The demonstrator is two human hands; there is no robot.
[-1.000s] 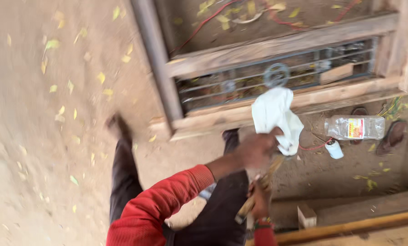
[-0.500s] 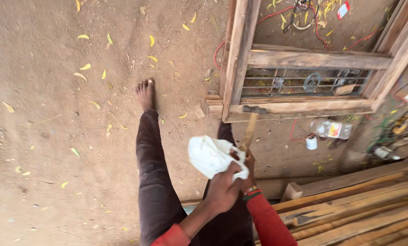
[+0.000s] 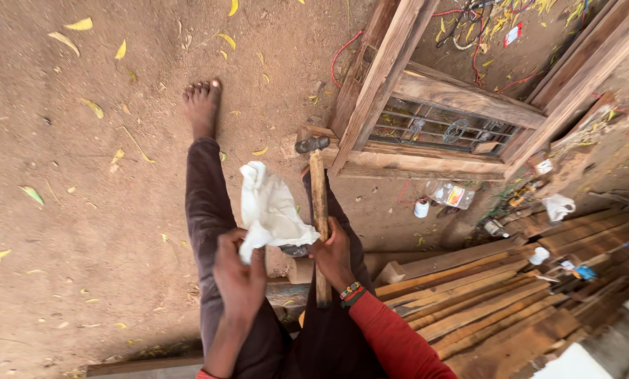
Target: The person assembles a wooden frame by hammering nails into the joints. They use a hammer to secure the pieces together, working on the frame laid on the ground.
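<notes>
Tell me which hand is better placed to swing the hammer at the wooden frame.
Probably the right hand: it already grips the hammer by its wooden handle, head pointing toward the wooden frame. The left hand is occupied, holding the white cloth.

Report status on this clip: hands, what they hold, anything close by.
Left hand grips crumpled white cloth. Right hand grips wooden-handled hammer, metal head away from body. Wooden window frame with metal grille lies just beyond the head.
</notes>
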